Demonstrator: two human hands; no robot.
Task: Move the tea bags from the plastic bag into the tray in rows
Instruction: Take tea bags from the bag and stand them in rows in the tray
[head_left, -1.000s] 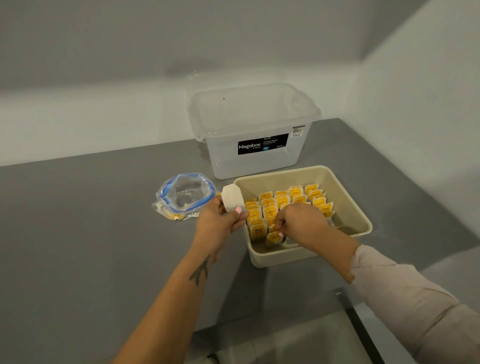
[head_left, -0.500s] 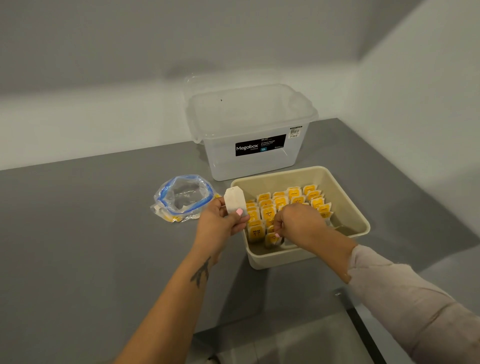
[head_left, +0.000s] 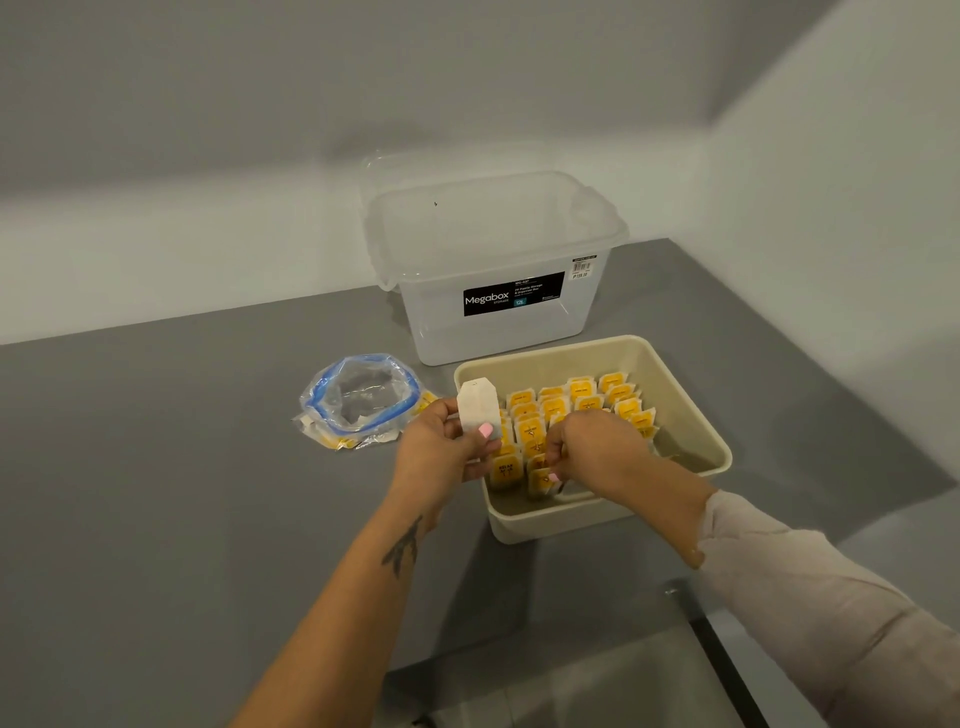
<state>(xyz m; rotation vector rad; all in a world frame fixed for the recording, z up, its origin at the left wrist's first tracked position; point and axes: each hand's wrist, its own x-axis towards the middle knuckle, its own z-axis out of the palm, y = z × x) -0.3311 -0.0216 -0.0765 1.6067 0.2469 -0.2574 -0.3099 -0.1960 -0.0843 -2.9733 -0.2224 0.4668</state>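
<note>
Nearest the camera, two forearms reach forward over the flat grey tabletop (head_left: 156, 467), the left one bare with a dark tattoo, the right one in a pale beige sleeve (head_left: 810, 587). Left hand (head_left: 441, 452) is held at the near left corner of the shallow beige plastic tray (head_left: 691, 395), thumb and fingers pinched on a single white paper tea bag (head_left: 477, 405) that stands upright above the tray's left rim. Right hand (head_left: 597, 447) is lowered inside the tray, fingers curled down and closed on a yellow-labelled tea bag (head_left: 543, 475) at the near end of the rows; the exact contact under the fingers is partly hidden. Within the tray, yellow-labelled tea bags (head_left: 582, 395) stand in several rows running from the near side toward the far side, packed close together, with bare tray floor showing at the near edge and along the right side. Left of the tray, just beside it on the tabletop, lies a clear plastic zip bag with a blue closure strip (head_left: 361, 400), its mouth open and a few yellow-labelled tea bags visible at its lower edge. Beyond the tray stands a translucent plastic storage box with a black "Megabox" label (head_left: 493, 270), near the grey wall (head_left: 260, 130).
</note>
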